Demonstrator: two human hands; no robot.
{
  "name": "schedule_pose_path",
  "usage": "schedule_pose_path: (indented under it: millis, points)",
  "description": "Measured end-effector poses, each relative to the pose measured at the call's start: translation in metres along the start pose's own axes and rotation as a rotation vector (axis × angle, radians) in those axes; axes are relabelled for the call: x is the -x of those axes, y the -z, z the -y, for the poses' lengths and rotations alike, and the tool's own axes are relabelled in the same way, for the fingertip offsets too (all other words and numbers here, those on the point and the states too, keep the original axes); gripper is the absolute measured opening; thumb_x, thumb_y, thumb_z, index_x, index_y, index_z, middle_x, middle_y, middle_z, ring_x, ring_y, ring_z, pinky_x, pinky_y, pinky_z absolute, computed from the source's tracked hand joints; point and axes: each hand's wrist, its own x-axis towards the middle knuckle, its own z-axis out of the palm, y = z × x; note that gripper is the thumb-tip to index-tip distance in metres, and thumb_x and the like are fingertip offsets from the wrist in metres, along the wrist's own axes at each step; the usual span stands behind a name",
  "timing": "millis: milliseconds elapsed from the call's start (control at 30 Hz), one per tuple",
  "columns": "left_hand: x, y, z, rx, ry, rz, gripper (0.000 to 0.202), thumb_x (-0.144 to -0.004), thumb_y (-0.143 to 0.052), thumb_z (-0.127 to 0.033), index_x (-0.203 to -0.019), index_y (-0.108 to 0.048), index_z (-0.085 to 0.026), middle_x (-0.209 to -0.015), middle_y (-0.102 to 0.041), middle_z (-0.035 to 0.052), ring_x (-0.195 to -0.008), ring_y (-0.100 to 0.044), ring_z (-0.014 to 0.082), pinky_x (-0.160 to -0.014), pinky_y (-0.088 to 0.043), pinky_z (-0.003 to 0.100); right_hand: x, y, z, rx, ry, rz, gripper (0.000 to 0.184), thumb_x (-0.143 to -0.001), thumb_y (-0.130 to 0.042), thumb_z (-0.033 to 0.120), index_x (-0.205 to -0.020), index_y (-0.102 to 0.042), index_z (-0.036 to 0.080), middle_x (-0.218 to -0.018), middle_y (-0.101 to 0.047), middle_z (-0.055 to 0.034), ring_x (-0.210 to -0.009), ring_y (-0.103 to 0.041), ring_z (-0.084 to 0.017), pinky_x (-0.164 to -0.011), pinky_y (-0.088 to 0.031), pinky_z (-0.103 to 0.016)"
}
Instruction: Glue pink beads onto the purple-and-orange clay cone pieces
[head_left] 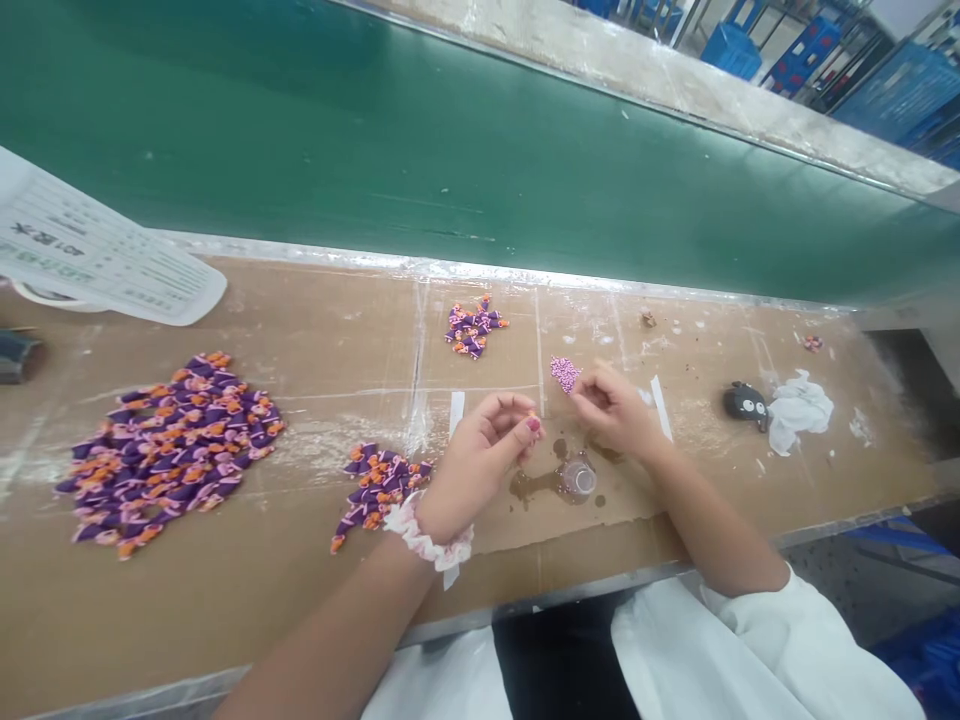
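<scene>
Left grip [489, 442] on orange piece [532, 413]

The left hand [489, 440] mostly hides a small piece [532, 413], and the left edge crops a white object [112, 250]

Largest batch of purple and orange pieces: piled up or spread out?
Spread out: the purple and orange pieces lie in a broad, low patch across the cardboard; whether any overlap, I can't tell.

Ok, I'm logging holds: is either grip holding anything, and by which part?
The left grip pinches a small piece, partly orange; its held part is hidden. The right grip: can't tell.
</scene>
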Motion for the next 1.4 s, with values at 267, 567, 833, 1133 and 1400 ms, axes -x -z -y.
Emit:
schedule_pose_path:
  millis: [267, 567, 833, 1133, 1400]
  points:
    - [0.005, -0.023, 0.018, 0.106, 0.068, 0.206, 0.027, -0.074, -0.075, -0.04, -0.075, -0.066, -0.015, -0.054, -0.054, -0.0048, -0.047, -0.047, 0.0073, -0.048, -0.039, 0.021, 0.043, 0.0, 0.029, -0.764, -0.078, -0.164, 0.009, -0.089, -0.058, 0.025, -0.081, -0.057, 0.021, -0.076, -0.05, 0.0004, -0.065, -0.051, -0.012, -0.058, -0.044, -0.025]
    - [0.013, -0.026, 0.02, 0.227, 0.142, 0.289, 0.029, -0.072, -0.078, -0.042, -0.068, -0.07, -0.014, -0.059, -0.057, -0.0032, -0.049, -0.047, 0.0059, -0.052, -0.041, 0.021, 0.048, 0.009, 0.034, -0.536, 0.167, -0.22, 0.008, -0.086, -0.059, 0.014, -0.089, -0.059, 0.021, -0.08, -0.052, -0.0009, -0.071, -0.055, -0.013, -0.06, -0.049, -0.027]
    - [0.013, -0.021, 0.022, 0.298, 0.167, 0.365, 0.016, -0.079, -0.075, -0.035, -0.077, -0.072, -0.019, -0.055, -0.055, -0.0056, -0.05, -0.045, 0.0048, -0.055, -0.04, 0.019, 0.048, 0.018, 0.039, -0.251, 0.343, -0.281, 0.016, -0.086, -0.058, 0.007, -0.095, -0.059, 0.02, -0.08, -0.055, -0.0024, -0.067, -0.054, -0.013, -0.056, -0.05, -0.029]
    - [0.014, -0.021, 0.024, 0.298, 0.087, 0.359, 0.014, -0.08, -0.074, -0.033, -0.076, -0.071, -0.02, -0.057, -0.056, -0.0054, -0.053, -0.046, 0.0057, -0.058, -0.04, 0.02, 0.049, 0.019, 0.042, -0.283, 0.36, -0.301, 0.018, -0.088, -0.059, 0.008, -0.102, -0.061, 0.019, -0.081, -0.057, -0.0032, -0.07, -0.055, -0.014, -0.057, -0.051, -0.03]
    - [0.017, -0.022, 0.022, 0.218, 0.042, 0.334, 0.018, -0.081, -0.072, -0.034, -0.075, -0.07, -0.018, -0.058, -0.053, -0.0039, -0.056, -0.048, 0.0083, -0.057, -0.039, 0.023, 0.048, 0.02, 0.041, -0.36, 0.338, -0.268, 0.015, -0.09, -0.055, 0.009, -0.102, -0.06, 0.017, -0.084, -0.055, -0.0037, -0.072, -0.056, -0.014, -0.061, -0.052, -0.028]
